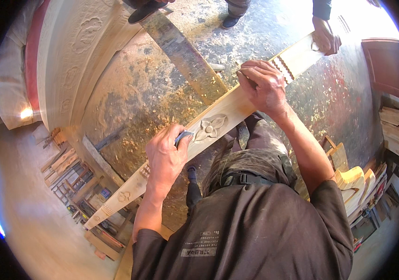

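Observation:
A long pale wooden board (227,119) with carved flower and leaf reliefs and notched bands runs diagonally in front of me. My left hand (166,151) is closed on a small folded blue-grey piece of sandpaper (184,136), held against the board beside the carved flower (210,127). Farther up the board, my right hand (264,88) has its fingers curled over the wood, gripping it near a notched band (282,69). Its fingertips are partly hidden.
Another person's hand (326,36) rests on the board's far right end. A flat plank (185,56) extends away beneath the board. Wood shavings litter the dark floor (134,93). A large carved panel (75,51) stands at left; cut wooden pieces (351,179) stand at right.

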